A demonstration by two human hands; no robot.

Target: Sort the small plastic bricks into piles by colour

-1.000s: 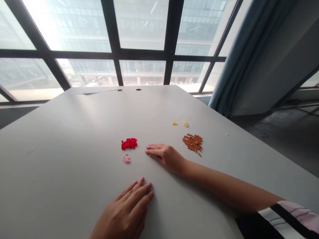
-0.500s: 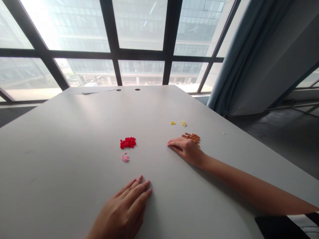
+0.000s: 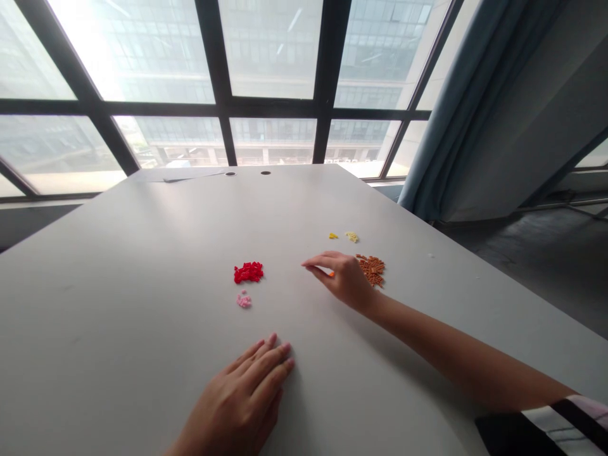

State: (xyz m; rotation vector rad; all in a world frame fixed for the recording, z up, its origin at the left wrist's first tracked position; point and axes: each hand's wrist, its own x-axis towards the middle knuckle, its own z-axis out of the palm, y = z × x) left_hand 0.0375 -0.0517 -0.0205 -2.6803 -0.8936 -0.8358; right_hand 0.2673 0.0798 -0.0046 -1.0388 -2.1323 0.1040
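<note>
**Right hand pinches a tiny orange piece on the bench**

The right hand hovers low over the grey bench, its grip closed on a tiny orange piece that shows between thumb and fingers. The index finger stretches out to the left, and I cannot tell whether the hand touches the bench.

Just right of this grip lies a heap of small orange-brown bricks. Left of it is a pile of red bricks, with a smaller pile of pink bricks just below that. Beyond the grip, toward the far edge, sit a few yellow bricks and, beside them, a few pale yellow bricks.

The left hand lies flat on the bench, its grip open and holding nothing, with the fingers loosely together. The pink bricks are the nearest pile, well apart from its fingertips. A striped sleeve shows at the lower right, and a blue curtain hangs right of the window.
</note>
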